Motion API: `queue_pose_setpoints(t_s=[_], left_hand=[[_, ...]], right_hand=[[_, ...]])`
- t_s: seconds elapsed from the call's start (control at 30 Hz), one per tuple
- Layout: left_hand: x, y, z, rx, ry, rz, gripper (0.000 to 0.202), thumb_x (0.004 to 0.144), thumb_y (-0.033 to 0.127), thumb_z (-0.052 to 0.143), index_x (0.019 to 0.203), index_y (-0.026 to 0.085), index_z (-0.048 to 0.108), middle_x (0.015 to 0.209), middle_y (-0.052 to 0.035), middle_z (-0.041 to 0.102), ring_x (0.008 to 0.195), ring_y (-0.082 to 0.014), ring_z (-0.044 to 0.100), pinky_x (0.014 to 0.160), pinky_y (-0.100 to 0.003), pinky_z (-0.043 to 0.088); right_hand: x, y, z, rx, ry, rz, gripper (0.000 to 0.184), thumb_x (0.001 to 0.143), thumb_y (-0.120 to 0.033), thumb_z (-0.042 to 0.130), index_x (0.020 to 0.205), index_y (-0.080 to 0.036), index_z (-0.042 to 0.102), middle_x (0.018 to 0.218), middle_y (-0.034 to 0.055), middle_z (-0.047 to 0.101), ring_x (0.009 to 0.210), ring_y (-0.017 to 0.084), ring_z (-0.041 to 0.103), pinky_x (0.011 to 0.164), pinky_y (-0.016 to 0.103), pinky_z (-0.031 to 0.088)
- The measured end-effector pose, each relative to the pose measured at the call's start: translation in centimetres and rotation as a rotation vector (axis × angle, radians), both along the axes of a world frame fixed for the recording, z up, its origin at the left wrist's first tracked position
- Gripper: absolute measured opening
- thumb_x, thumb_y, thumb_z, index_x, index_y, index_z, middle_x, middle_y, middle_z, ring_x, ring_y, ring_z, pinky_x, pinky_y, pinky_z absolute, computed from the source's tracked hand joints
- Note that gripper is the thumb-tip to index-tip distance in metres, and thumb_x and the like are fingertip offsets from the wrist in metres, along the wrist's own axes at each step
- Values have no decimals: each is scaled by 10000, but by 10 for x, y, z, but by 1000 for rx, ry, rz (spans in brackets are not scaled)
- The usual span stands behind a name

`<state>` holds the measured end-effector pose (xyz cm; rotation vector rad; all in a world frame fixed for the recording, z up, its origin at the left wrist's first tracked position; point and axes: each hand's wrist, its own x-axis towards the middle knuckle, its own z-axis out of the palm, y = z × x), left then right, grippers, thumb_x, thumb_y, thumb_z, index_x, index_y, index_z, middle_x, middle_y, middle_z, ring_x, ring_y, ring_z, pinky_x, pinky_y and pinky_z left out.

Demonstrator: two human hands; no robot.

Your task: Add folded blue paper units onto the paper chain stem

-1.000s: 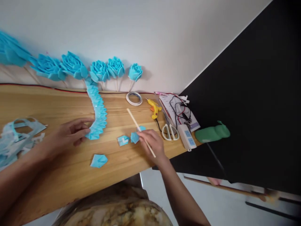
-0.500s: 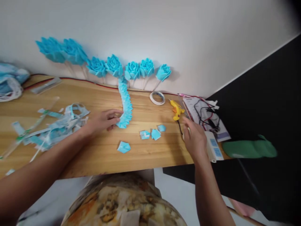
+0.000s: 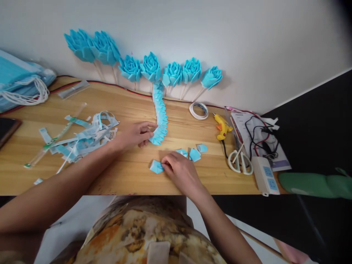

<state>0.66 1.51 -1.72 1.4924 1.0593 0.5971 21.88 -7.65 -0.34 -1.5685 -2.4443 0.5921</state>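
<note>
A curved row of overlapping folded blue petals (image 3: pixel 162 119) runs from the wall side toward the table's front. My left hand (image 3: pixel 134 135) has its thumb and index finger closed on the near end of that row. Below it, my right hand (image 3: pixel 183 170) pinches the right edge of a single folded blue petal (image 3: pixel 156 167) lying on the tabletop. Beyond the right knuckles are more loose petals (image 3: pixel 195 154), one partly covered by the hand.
Several blue flowers on sticks (image 3: pixel 150 68) lean against the wall. Blue and white scraps (image 3: pixel 79 137) lie at left. To the right are a tape roll (image 3: pixel 198 111), a yellow glue gun (image 3: pixel 222 127), white-handled scissors (image 3: pixel 240 163), a power strip (image 3: pixel 265 176) and tangled cables (image 3: pixel 261 135).
My right hand has moved left from beside the glue gun to the loose petal, uncovering the scissors. My left hand stays at the row's near end. The view has shifted.
</note>
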Motion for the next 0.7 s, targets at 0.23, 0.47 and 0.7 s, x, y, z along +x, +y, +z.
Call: queue_pose_setpoints(t_s=[0.23,0.47,0.7], left_hand=[[0,0,-5,-50,-21,2,449,860,288,554,1277,129,507,634,26,597,528,-106,574,475,-185,483],[0,0,-1,-73,-11,-12,429,857,258,545,1260,117,500,622,41,588,468,-81,527,455,-170,442],[1,-1,0,-56,-20,-16,429,855,295,560,1250,134,511,590,58,550,456,-84,511,453,-176,422]], right_hand=[[3,-1,0,2,113,8,98,893,-133,575,833,-195,620,837,7,642,818,156,594,736,271,410],[0,2,1,-43,78,60,32,889,-196,620,905,-204,647,941,38,672,915,193,615,779,303,441],[-4,6,4,-45,222,-4,75,879,-155,603,847,-214,633,838,-3,676,801,162,618,735,280,428]])
